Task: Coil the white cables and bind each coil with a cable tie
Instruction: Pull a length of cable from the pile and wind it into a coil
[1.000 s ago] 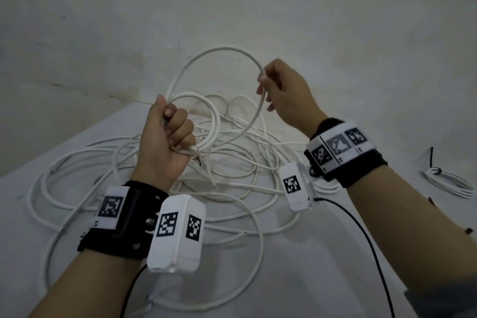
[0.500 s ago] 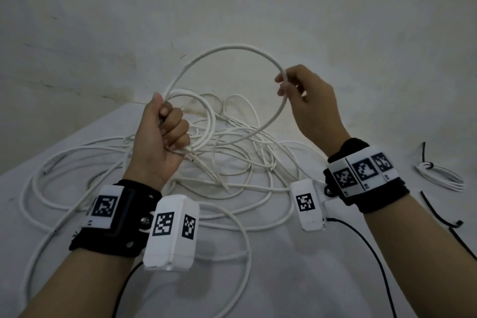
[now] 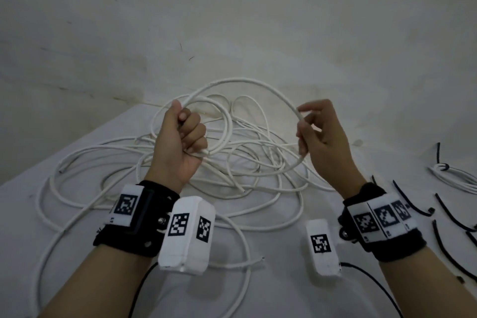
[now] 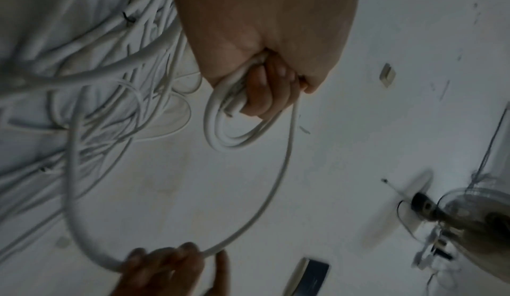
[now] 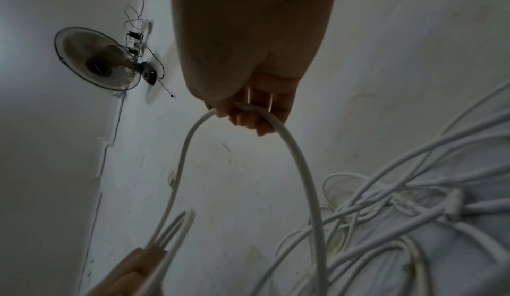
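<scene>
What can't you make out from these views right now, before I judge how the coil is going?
- Turn count of the coil in the left hand: the fingers cover the bundle in head and left wrist views.
- Where the held cable runs from the right hand: lost in the tangle.
- Black cable ties: cut off by the head view's right edge.
- Bound coil: partly cropped there too.

A tangle of loose white cables (image 3: 232,162) covered the table (image 3: 271,292) from 9 to 12 o'clock, under both raised hands. Black cable ties (image 3: 444,209) and a bound coil (image 3: 454,175) lay at 3 o'clock. Bare cloth showed at 6 o'clock.
</scene>
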A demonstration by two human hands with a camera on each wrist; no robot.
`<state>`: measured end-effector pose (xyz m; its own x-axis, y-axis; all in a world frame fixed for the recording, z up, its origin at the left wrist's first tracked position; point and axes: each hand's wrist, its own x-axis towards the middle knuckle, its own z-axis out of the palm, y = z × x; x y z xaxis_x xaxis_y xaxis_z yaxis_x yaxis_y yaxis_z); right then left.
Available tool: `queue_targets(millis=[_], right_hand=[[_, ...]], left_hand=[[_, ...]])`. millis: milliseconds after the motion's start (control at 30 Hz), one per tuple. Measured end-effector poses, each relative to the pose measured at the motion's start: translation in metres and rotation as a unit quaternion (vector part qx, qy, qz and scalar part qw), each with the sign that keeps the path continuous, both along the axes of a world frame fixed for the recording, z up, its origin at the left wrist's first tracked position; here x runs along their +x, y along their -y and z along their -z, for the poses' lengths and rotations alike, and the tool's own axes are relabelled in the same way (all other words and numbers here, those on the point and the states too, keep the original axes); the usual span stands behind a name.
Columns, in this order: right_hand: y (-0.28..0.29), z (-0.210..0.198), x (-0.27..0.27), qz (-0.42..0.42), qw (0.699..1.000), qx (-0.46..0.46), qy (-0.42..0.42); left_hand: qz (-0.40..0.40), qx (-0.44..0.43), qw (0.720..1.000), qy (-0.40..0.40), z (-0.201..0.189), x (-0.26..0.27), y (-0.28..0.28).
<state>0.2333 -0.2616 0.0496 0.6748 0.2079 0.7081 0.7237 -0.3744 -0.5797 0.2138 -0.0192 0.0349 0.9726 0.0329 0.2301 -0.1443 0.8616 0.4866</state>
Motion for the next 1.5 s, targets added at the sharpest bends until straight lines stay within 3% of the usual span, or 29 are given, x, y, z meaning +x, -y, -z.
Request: queue_targets(millis=[167, 367, 467, 567, 700, 834, 934, 1100, 1200, 1334, 1500], right_hand=[[0.016, 0.023, -0.005, -0.024, 0.986, -0.149, -0.067], [0.017, 0.026, -0.014, -0.052, 0.988, -0.068, -0.130], [0.015, 0.026, -0.013, -0.004, 0.989, -0.122, -0.087], [0.007, 0.021, -0.017, -0.016, 0.978, -0.207, -0.017], [-0.014, 0.018, -0.029, -0.055, 0.937, -0.343, 0.040], [-0.036, 0.008, -0.043, -0.073, 0.907, -0.401, 0.110], [-0.048, -0.003, -0.048, -0.087, 0.906, -0.392, 0.136], [-0.065, -0.021, -0.051, -0.163, 0.933, -0.300, 0.111], [-0.068, -0.028, -0.051, -0.114, 0.953, -0.266, 0.091], [-0.063, -0.039, -0.045, -0.067, 0.970, -0.216, 0.087], [-0.062, -0.042, -0.033, -0.059, 0.970, -0.220, 0.087]], left_hand=[[-0.007, -0.057, 0.998, 0.011, -0.003, 0.002, -0.017], [-0.001, -0.075, 0.997, 0.020, -0.005, 0.000, -0.011], [-0.013, -0.071, 0.997, 0.023, -0.006, -0.001, -0.009], [-0.036, -0.042, 0.998, 0.023, -0.005, 0.000, -0.009], [-0.048, 0.014, 0.999, 0.021, -0.004, 0.000, -0.005], [-0.042, 0.075, 0.996, 0.022, -0.001, -0.001, 0.003], [-0.028, 0.123, 0.992, 0.019, 0.000, -0.002, 0.010], [-0.007, 0.241, 0.970, 0.035, 0.000, -0.010, 0.026], [-0.006, 0.322, 0.946, 0.044, 0.000, -0.017, 0.034], [0.057, 0.337, 0.939, 0.048, -0.005, -0.021, 0.037], [0.137, 0.334, 0.931, 0.049, -0.002, -0.020, 0.035]])
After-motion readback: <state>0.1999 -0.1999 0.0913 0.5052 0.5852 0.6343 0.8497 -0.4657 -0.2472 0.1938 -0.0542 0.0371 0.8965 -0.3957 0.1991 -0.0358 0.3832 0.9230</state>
